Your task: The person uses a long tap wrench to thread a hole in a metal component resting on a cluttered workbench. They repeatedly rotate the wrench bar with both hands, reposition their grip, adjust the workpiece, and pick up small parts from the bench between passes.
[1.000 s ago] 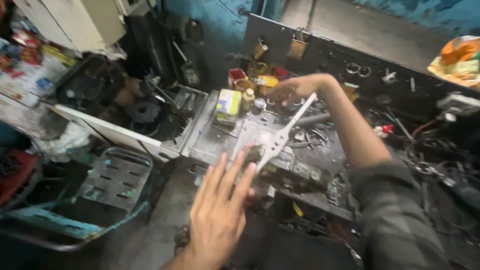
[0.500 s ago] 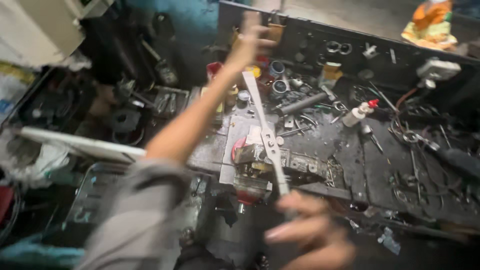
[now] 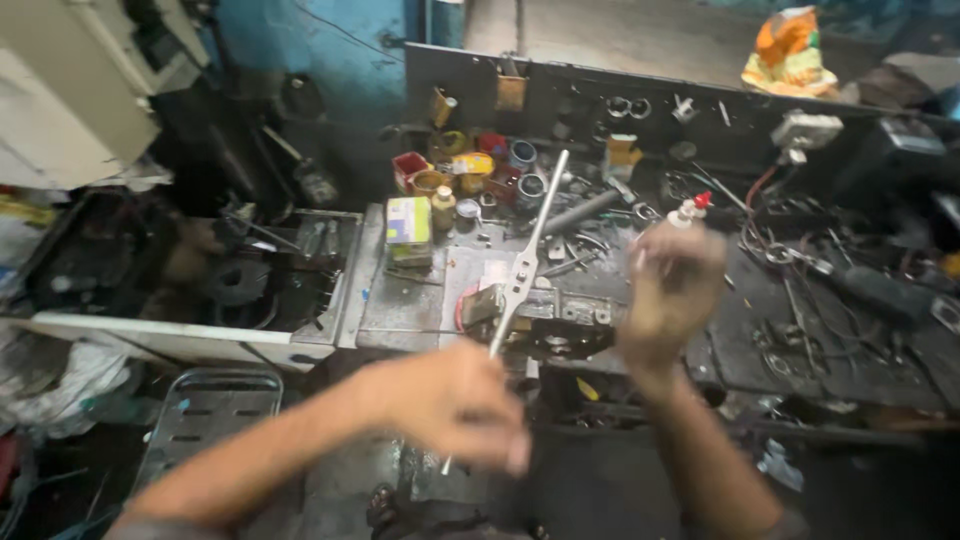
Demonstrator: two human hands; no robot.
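A long silver tap wrench (image 3: 525, 265) lies slanted across a bench vise (image 3: 560, 310) in the middle of the workbench, and its far handle points toward the back. My left hand (image 3: 450, 400) is blurred and closed around the wrench's near handle, in front of the vise. My right hand (image 3: 670, 290) hovers to the right of the vise above the bench. Its fingers are loosely curled, it holds nothing, and it is apart from the wrench.
A green and yellow box (image 3: 408, 222) stands left of the vise, with small coloured tins (image 3: 470, 165) behind it. A white bottle with a red cap (image 3: 688, 210) and loose tools and wires lie to the right. A tray of dark parts (image 3: 250, 280) and a metal seat (image 3: 205, 420) are at the left.
My left arm has drawn back from the wrench's far end and its hand now grips the near handle. My right hand left the near end and rose to the right of the vise.
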